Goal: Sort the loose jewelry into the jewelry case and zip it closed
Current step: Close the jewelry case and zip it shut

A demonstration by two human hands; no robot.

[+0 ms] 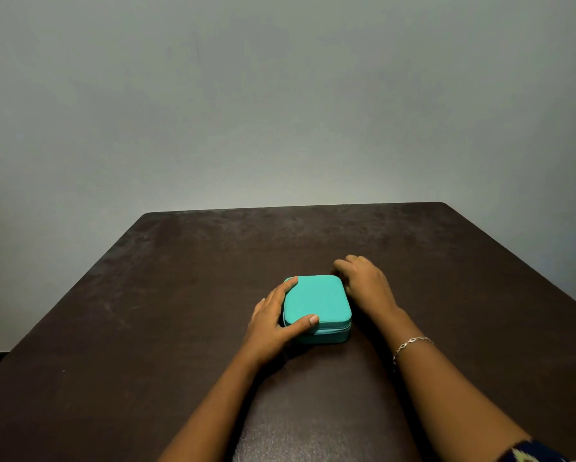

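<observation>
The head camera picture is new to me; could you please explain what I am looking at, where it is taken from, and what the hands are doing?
There is no machine here: a person works with two bare hands. The single picture comes from a wide-angle camera worn on the person's head, looking forward and down, so both forearms reach in from the bottom. A teal jewelry case lies with its lid shut on a dark table before a plain wall. The left hand holds the case's left side, thumb on the lid's near edge and fingers round the far corner. The right hand, with a bracelet on its wrist, sits at the case's far right corner with fingers curled. Whether it pinches the zip pull there is hidden.
</observation>
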